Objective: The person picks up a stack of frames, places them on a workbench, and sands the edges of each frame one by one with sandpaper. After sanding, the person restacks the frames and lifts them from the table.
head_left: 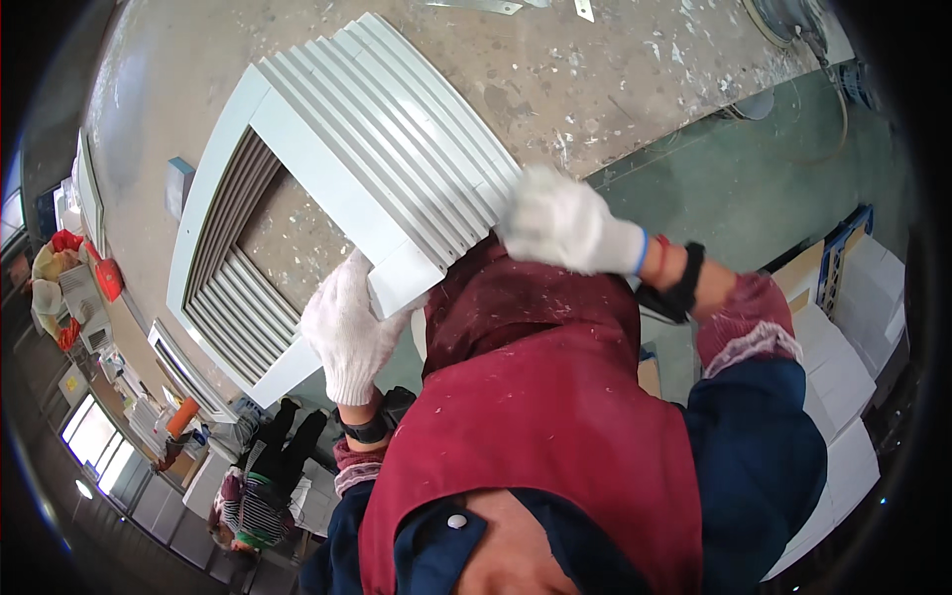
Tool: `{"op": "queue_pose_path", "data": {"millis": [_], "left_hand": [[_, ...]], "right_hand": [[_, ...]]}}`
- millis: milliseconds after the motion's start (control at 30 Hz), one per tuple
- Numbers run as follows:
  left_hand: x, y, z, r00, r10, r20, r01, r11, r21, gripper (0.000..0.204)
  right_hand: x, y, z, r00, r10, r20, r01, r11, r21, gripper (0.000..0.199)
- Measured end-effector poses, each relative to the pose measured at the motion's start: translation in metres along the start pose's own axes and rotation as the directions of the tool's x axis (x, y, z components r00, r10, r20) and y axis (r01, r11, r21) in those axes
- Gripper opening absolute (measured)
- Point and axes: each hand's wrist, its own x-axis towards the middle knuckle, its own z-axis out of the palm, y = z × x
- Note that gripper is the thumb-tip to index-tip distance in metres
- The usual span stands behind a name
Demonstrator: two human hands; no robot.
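Observation:
A pale grey-white frame with deeply ribbed sides and an open middle stands tilted on the worktable, its near corner close to my apron. My left hand, in a white knit glove, grips that near corner, with the fingers partly hidden by the frame. At the right end of the ribbed side is my right hand, also gloved. It looks curled, but motion smears its fingers, so I cannot make out whether anything is in them.
The scuffed worktable carries thin metal strips at its far side and a small blue-grey block at left. White boxes stand at right. Co-workers are at lower left and far left. A cable hangs at upper right.

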Motion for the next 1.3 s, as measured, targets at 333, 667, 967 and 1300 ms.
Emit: {"op": "queue_pose_path", "data": {"millis": [333,667,967,1300], "left_hand": [[-0.001,-0.005,-0.004,0.998,0.055,0.009,-0.055,0.998,0.014,0.068],[-0.002,-0.011,-0.003,0.990,0.129,-0.050,-0.130,0.991,-0.015,0.059],[-0.002,-0.011,-0.005,0.995,0.102,0.013,-0.102,0.994,-0.028,0.055],[0.003,-0.016,-0.002,0.984,0.159,-0.085,-0.162,0.986,-0.030,0.042]], "right_hand": [[0.022,-0.003,-0.041,0.988,0.147,-0.056,-0.134,0.972,0.194,0.016],[0.088,-0.019,-0.028,1.000,-0.028,-0.011,0.028,0.998,0.058,0.030],[0.178,0.062,0.028,0.946,0.101,-0.308,-0.048,0.983,0.175,0.026],[0.111,-0.014,-0.011,0.970,-0.222,0.098,0.189,0.943,0.273,0.026]]}}
